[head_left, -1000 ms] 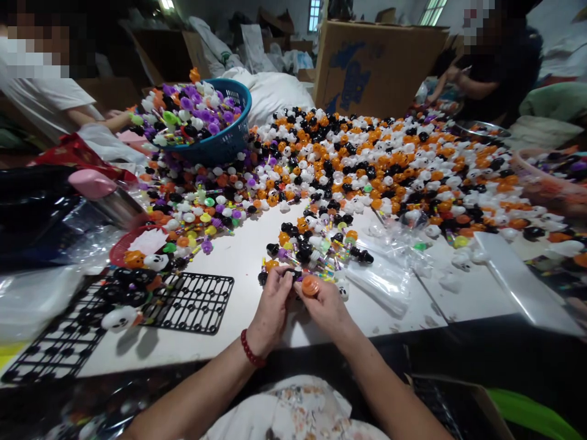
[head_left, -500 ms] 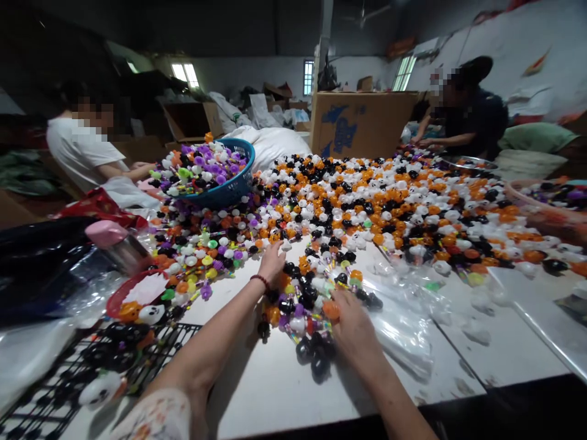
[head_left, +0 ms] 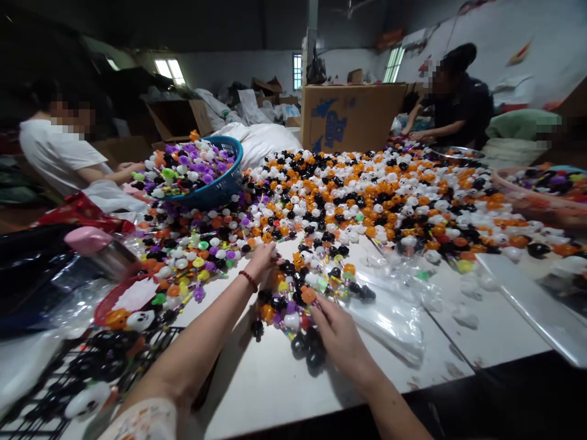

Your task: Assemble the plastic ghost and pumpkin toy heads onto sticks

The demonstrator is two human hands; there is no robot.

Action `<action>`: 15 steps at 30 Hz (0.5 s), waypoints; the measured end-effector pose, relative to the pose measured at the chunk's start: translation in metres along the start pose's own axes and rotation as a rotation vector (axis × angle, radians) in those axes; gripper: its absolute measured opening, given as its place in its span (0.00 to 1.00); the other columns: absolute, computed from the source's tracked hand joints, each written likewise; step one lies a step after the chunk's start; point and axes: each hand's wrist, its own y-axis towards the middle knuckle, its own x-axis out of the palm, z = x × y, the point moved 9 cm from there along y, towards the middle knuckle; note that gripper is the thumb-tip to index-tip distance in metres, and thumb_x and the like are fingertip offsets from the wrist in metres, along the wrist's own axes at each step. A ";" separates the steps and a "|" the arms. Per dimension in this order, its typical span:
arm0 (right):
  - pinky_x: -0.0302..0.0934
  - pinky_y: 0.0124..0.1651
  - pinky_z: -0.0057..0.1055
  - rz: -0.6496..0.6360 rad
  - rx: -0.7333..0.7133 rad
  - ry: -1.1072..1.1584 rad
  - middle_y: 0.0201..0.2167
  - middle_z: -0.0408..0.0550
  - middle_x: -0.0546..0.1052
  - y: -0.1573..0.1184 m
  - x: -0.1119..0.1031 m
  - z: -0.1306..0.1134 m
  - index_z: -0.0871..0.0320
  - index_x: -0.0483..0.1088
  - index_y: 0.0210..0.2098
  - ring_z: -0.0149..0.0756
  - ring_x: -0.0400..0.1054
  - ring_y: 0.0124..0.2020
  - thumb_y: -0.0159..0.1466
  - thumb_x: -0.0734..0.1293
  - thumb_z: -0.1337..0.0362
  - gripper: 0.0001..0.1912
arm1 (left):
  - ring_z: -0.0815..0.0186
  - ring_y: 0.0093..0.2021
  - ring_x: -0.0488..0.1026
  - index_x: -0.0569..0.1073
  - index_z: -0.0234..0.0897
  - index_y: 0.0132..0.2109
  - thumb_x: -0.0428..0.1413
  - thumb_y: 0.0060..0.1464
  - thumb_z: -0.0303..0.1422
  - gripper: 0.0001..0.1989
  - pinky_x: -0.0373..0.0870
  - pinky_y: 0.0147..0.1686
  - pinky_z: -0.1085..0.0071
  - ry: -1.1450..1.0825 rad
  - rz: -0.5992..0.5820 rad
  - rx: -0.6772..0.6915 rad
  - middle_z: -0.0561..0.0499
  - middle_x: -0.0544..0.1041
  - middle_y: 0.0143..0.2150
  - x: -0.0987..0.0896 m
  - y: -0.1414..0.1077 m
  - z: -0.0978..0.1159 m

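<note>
On the white table lies a small heap of Halloween candy toys, with black, purple, white and orange heads and bright striped sticks. My right hand is at the heap's right side, thumb and fingers closed on an orange pumpkin toy. At the heap's upper left edge is my left hand, a dark red bead bracelet on its wrist. Its fingers are bent together, and what they hold is too small to make out. Clear plastic bags lie flat right of the heap.
A large pile of similar toys covers the far table. A blue basket of toys stands at the left. Nearer are a pink-capped bottle, a red dish and a black wire rack. Two people work at the far sides.
My right hand has moved left over the heap, with the orange pumpkin toy now at its fingertips. My left hand stays by the heap's upper left edge. The whole view has shifted slightly.
</note>
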 end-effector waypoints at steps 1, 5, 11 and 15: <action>0.65 0.48 0.37 -0.007 -0.004 -0.004 0.42 0.51 0.79 0.001 0.002 -0.004 0.56 0.73 0.47 0.42 0.72 0.44 0.71 0.57 0.58 0.16 | 0.68 0.23 0.70 0.62 0.38 0.37 0.51 0.58 0.44 0.14 0.65 0.24 0.74 -0.022 -0.028 -0.021 0.50 0.72 0.27 0.003 -0.016 -0.001; 0.64 0.46 0.35 0.026 -0.074 -0.045 0.40 0.52 0.79 0.000 0.010 -0.020 0.59 0.73 0.45 0.41 0.72 0.42 0.72 0.57 0.58 0.16 | 0.75 0.16 0.59 0.63 0.37 0.35 0.49 0.59 0.51 0.19 0.54 0.17 0.78 -0.182 -0.108 -0.024 0.52 0.72 0.25 0.014 -0.085 0.003; 0.64 0.45 0.34 0.058 -0.171 -0.148 0.39 0.53 0.79 -0.009 0.012 -0.031 0.59 0.74 0.45 0.40 0.73 0.40 0.72 0.56 0.60 0.16 | 0.77 0.14 0.53 0.63 0.38 0.32 0.57 0.52 0.55 0.24 0.50 0.15 0.78 -0.419 -0.067 -0.093 0.60 0.64 0.18 0.025 -0.146 -0.008; 0.64 0.45 0.34 0.012 -0.181 -0.210 0.37 0.53 0.79 -0.014 0.013 -0.037 0.59 0.74 0.44 0.40 0.72 0.39 0.72 0.56 0.61 0.16 | 0.76 0.14 0.55 0.65 0.37 0.32 0.55 0.51 0.59 0.27 0.51 0.15 0.78 -0.433 -0.062 -0.093 0.59 0.63 0.18 0.031 -0.154 -0.016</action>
